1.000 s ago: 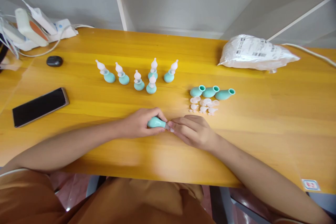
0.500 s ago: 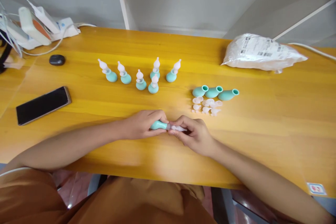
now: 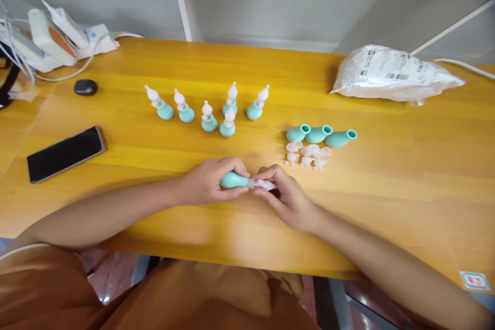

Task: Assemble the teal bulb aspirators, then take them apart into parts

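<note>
Teal bulb [image 3: 232, 180] sat in my L hand [image 3: 211, 181], fingers curled shut round it, neck pointing R, held low over the yellow wood table [image 3: 406, 165] near its front edge. My R hand [image 3: 288, 196] met it from the other side; thumb & fingertips pinched closed on a clear white nozzle [image 3: 263, 184], which touched the bulb's mouth. Couldn't tell if the nozzle was seated fully. Both forearms lay across the table edge, orange cloth below.

Head view, rest of table: six finished pieces [image 3: 209, 108], teal base w/ white tip, stood upright in a loose row beyond my hands, two of them one behind the other. To the R of that row, three bare teal bulbs [image 3: 320, 135] lay on their sides, mouths pointing R, touching or nearly so. Just in front of them, a small cluster of loose white nozzles [image 3: 307, 154]. Far R at the back, a white plastic bag [image 3: 390, 75] w/ printed labels. L side: black phone [image 3: 65, 153] face up, small dark oval case [image 3: 85, 86] behind it, white power strip w/ cables [image 3: 58, 41] at the back L corner.
</note>
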### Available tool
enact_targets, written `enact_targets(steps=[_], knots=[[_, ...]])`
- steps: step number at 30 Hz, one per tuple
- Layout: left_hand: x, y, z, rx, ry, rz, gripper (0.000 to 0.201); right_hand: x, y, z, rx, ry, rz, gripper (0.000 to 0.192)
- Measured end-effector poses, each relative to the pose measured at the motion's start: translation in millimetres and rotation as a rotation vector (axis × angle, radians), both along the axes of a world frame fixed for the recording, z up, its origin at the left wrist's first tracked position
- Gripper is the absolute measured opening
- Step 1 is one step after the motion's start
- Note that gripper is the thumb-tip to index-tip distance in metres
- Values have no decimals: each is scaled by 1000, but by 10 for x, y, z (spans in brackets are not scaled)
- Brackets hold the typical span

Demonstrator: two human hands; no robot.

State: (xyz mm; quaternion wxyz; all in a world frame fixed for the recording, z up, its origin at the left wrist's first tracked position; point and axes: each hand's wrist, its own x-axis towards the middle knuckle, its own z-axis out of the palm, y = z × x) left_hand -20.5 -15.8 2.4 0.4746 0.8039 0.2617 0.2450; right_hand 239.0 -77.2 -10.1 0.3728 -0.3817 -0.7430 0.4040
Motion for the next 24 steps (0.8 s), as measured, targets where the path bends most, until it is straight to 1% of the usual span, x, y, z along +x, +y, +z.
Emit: enact_targets(steps=[2,3,6,8,10,11,13,17,19,21,24], knots=[[-3,27,32,-70,14,-36,28,26,29,-20,191,-34,63,10],[-5,38,50,-98,25,-58,29,43,45,-26,292,-66,90,9],[-6,55,95,-156,67,-108,31,95,85,-29,571,-229,105,12],[-5,54,104,-186,83,-125,33,116,100,-29,677,-321,96,14],[-3,46,93,-202,75,-135,35,116,103,-35,693,-347,100,15],[-1,40,82,-201,68,-136,36,107,100,-41,666,-331,104,16],[1,28,59,-186,63,-133,36,82,85,-60,560,-261,118,16],[0,-1,29,-110,71,-133,33,49,16,-99,241,-105,151,14],[1,-22,15,-36,73,-130,31,50,-24,-104,89,-83,137,13],[4,-45,-8,59,69,-125,29,57,-53,-95,-32,-72,129,11],[13,-63,-56,186,46,-123,26,63,-68,-67,-120,-67,149,10]])
